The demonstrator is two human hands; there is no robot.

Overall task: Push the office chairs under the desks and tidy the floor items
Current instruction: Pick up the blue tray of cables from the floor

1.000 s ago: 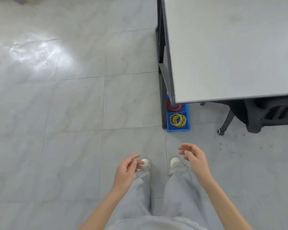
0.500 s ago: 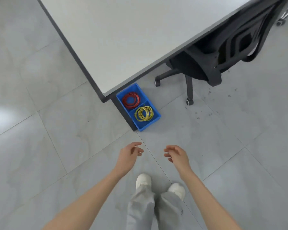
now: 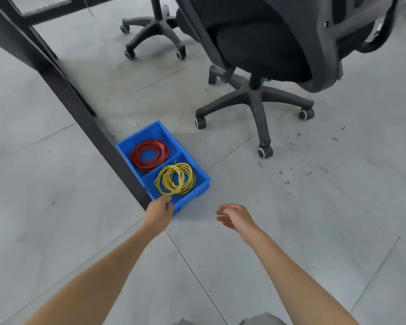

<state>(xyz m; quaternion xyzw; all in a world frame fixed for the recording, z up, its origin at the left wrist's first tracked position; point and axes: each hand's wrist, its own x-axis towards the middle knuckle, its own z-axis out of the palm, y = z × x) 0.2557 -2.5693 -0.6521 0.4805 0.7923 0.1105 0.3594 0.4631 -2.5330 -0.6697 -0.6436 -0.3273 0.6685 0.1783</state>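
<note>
- The left hand (image 3: 159, 213) has its fingers (image 3: 168, 200) curled over the near corner of the blue bin (image 3: 198, 174); whether they have closed on the rim I cannot tell
- The right hand (image 3: 234, 216) hangs loosely open, holding nothing, just beside the bin's near right side
- Bring that hand to the opposite rim so the lift stays level and the yellow coil (image 3: 175, 178) and red coil (image 3: 149, 153) keep to their own compartments
- The bin sits on the floor against the counter leg (image 3: 80, 106); draw it clear of the leg and the office chair (image 3: 263, 43) castors
</note>
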